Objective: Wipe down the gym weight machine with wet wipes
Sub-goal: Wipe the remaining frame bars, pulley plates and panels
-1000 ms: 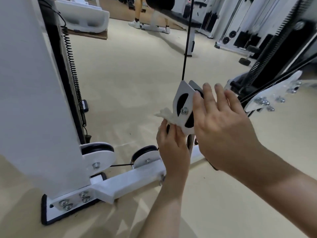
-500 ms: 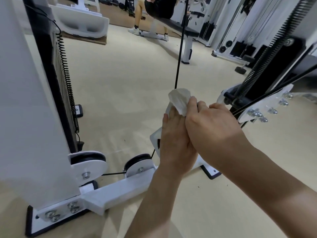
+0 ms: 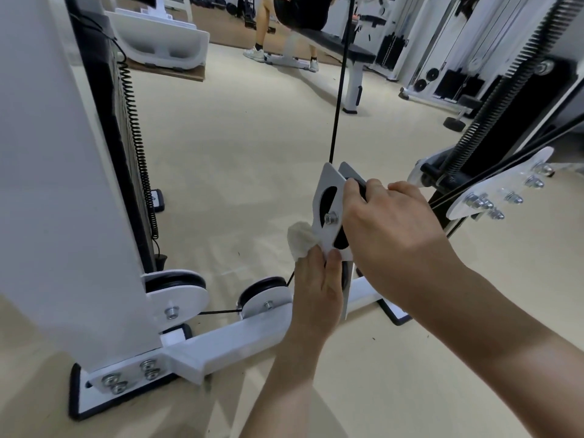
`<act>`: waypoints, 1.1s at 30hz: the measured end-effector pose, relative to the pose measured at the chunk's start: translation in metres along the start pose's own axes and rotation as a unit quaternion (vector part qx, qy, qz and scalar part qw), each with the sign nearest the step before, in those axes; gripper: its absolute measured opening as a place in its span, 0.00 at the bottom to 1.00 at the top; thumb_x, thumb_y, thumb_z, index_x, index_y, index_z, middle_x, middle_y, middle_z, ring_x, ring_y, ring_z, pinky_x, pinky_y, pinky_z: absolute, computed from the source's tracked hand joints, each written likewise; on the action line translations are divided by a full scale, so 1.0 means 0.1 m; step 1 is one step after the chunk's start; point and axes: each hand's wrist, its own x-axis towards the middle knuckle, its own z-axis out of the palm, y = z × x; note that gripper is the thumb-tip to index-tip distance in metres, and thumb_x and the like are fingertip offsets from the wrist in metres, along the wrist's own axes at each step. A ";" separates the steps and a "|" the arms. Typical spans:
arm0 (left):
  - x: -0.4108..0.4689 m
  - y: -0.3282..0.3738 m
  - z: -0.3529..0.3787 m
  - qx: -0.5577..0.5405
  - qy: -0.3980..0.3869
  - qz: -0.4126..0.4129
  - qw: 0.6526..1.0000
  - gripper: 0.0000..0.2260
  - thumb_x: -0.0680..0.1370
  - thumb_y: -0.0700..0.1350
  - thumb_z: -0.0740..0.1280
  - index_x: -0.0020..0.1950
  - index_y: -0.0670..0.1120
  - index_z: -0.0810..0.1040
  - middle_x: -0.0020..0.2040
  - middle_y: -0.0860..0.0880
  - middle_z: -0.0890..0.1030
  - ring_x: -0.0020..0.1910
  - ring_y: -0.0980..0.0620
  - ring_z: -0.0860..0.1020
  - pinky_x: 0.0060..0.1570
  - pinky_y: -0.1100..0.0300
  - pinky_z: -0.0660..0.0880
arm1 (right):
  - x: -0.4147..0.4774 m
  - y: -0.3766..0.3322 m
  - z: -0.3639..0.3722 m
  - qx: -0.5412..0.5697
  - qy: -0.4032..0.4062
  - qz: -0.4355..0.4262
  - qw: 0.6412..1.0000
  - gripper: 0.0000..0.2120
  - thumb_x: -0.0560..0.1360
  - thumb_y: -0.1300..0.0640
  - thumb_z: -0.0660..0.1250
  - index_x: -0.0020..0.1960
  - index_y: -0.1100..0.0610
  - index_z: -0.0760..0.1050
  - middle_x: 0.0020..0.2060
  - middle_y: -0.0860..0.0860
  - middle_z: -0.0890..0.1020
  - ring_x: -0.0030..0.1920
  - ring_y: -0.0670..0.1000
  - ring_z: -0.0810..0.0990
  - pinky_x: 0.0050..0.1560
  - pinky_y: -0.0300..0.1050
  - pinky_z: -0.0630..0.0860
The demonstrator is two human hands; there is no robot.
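While the right hand (image 3: 388,229) holds the hanging pulley (image 3: 328,191) from the right side, with its thumb on the near white plate and its fingers curled round the back, the left hand (image 3: 316,286) is just under it and holds a bunched white wipe (image 3: 300,240). The left thumb and fingers pinch the bottom edge of the pulley, and the wipe is pressed against the left side of that edge, puffing out past the fingers. The pulley has two white plates with a black wheel between them and a silver bolt (image 3: 331,219) in the middle. A thin black cable (image 3: 339,90) goes straight up from its top. On the left stands the tall white tower (image 3: 47,184) of the weight machine, with a black curly cord (image 3: 136,131) hanging down its side. At the foot of the tower a white bar (image 3: 237,343) lies on the tan floor (image 3: 237,159), and two more small wheels (image 3: 177,295) sit low beside it, joined by a black cable. To the right of the hands a white plate with many silver bolts (image 3: 499,191) sticks out from a black post with a long spring. Far back in the room a person (image 3: 294,11) sits on a black bench (image 3: 335,42), and only the legs and shoes show well. More white gym machines stand behind the bench.
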 end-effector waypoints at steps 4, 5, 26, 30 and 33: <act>0.00 0.32 0.03 -0.136 0.006 -0.021 0.990 0.14 0.82 0.47 0.54 0.59 0.41 0.72 0.51 0.52 0.74 0.51 0.59 0.71 0.52 0.68 0.67 | 0.03 -0.02 -0.02 0.019 0.008 0.011 1.000 0.18 0.75 0.63 0.52 0.65 0.63 0.63 0.44 0.55 0.65 0.41 0.58 0.65 0.64 0.50 0.62; -0.09 0.39 0.02 -0.133 0.003 -0.027 0.991 0.16 0.81 0.48 0.53 0.63 0.40 0.70 0.55 0.52 0.74 0.52 0.60 0.70 0.53 0.70 0.66 | 0.03 -0.02 -0.02 0.023 0.008 0.015 1.000 0.18 0.75 0.64 0.52 0.65 0.63 0.63 0.44 0.55 0.65 0.41 0.58 0.65 0.64 0.51 0.62; -0.25 0.22 0.26 0.100 0.001 -0.052 0.994 0.18 0.83 0.42 0.54 0.73 0.47 0.66 0.68 0.44 0.70 0.64 0.46 0.70 0.57 0.52 0.72 | -0.34 -0.02 0.57 -0.023 0.173 -0.075 0.982 0.28 0.80 0.61 0.39 0.67 0.69 0.72 0.70 0.64 0.71 0.72 0.62 0.68 0.75 0.61 0.57; 0.00 -0.29 0.24 0.222 -0.073 0.044 0.971 0.21 0.84 0.46 0.51 0.75 0.39 0.64 0.66 0.39 0.73 0.63 0.41 0.74 0.59 0.46 0.72 | -0.41 -0.04 0.93 -0.014 0.127 -0.120 0.985 0.37 0.81 0.58 0.29 0.66 0.68 0.74 0.67 0.61 0.75 0.70 0.59 0.71 0.72 0.56 0.55; 0.15 -0.41 -0.02 -0.012 -0.072 0.011 0.997 0.24 0.80 0.54 0.57 0.72 0.42 0.68 0.67 0.41 0.75 0.66 0.46 0.73 0.68 0.47 0.68 | -0.39 0.02 1.05 -0.042 0.084 -0.135 0.986 0.37 0.80 0.60 0.28 0.66 0.68 0.73 0.67 0.62 0.75 0.71 0.58 0.70 0.72 0.57 0.57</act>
